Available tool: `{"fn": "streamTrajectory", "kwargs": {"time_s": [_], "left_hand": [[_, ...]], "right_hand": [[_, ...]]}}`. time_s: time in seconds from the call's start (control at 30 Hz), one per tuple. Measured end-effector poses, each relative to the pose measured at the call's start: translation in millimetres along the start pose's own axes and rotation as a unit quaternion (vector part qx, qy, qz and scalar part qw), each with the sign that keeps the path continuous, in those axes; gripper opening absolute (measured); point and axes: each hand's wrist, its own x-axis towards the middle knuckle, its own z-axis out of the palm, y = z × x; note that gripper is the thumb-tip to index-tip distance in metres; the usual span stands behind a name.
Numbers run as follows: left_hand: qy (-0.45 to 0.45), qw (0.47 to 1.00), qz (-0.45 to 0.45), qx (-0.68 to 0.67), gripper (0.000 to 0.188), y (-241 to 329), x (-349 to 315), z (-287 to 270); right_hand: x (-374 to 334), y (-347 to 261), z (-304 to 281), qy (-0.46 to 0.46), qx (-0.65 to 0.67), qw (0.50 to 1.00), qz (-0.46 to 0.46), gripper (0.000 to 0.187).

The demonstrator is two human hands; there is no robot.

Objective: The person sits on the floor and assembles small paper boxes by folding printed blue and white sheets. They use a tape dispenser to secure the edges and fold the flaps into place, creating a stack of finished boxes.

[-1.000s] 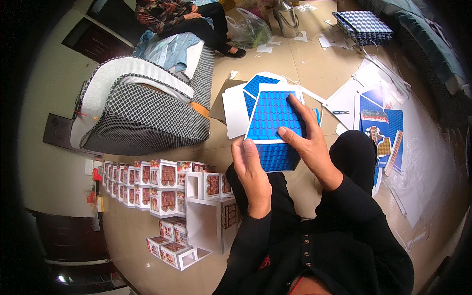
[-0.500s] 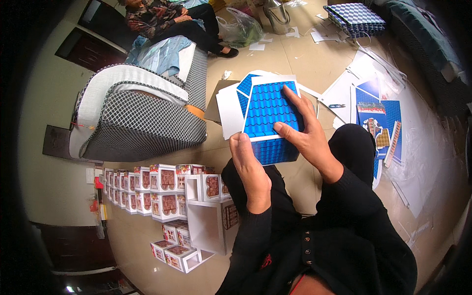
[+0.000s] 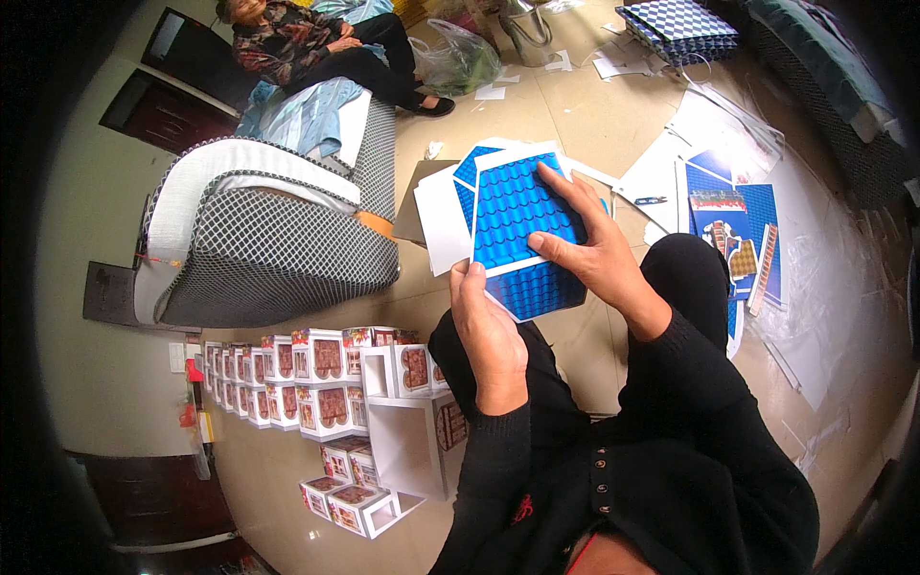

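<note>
A folded card panel [image 3: 522, 216] with a blue roof-tile print and white edges is held up in front of my knees. My left hand [image 3: 487, 331] pinches its lower left corner at the fold, thumb and fingers closed on it. My right hand [image 3: 599, 249] grips the right side, with the thumb and a finger lying on the tiled face and the other fingers partly hidden at the edge. Below the fold, a second tiled face slants toward me. Just behind it, a stack of white and blue card sheets [image 3: 441, 222] lies on the floor.
Rows of small house-printed boxes [image 3: 321, 407] stand on the floor at left, beside a larger white open box [image 3: 407, 446]. Blue printed sheets [image 3: 757, 230] and a small pen-like tool [image 3: 651, 200] lie at right. A person [image 3: 316, 43] sits on the sofa [image 3: 287, 254].
The panel has tilted a little between my hands, its lower face turning slightly. Both hands keep their hold. The whole view has shifted slightly.
</note>
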Motion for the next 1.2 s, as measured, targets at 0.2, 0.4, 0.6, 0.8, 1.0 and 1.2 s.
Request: {"fn": "streamTrajectory", "kwargs": {"time_s": [0.2, 0.4, 0.6, 0.8, 1.0, 1.2], "left_hand": [[-0.035, 0.996, -0.058, -0.062, 0.034, -7, 5, -13], [-0.043, 0.996, -0.053, -0.064, 0.040, -8, 5, -12], [-0.011, 0.994, -0.025, -0.102, 0.039, -14, 4, -3], [-0.010, 0.990, -0.024, -0.142, 0.042, -17, 3, 6], [0.003, 0.985, -0.034, -0.171, 0.045, -16, 2, 12], [0.007, 0.982, -0.045, -0.183, 0.045, -18, 3, 12]], "right_hand": [[3, 0, -4, -0.013, 0.013, 1.000, -0.008, 0.078], [6, 10, -4, -0.005, 0.028, 0.999, -0.026, 0.078], [6, 9, 1, 0.049, 0.106, 0.993, 0.006, 0.071], [2, 11, 1, 0.047, 0.134, 0.987, 0.072, 0.062], [3, 15, -2, 0.079, 0.135, 0.987, 0.039, 0.052], [3, 11, -5, 0.056, 0.152, 0.985, 0.058, 0.051]]}}
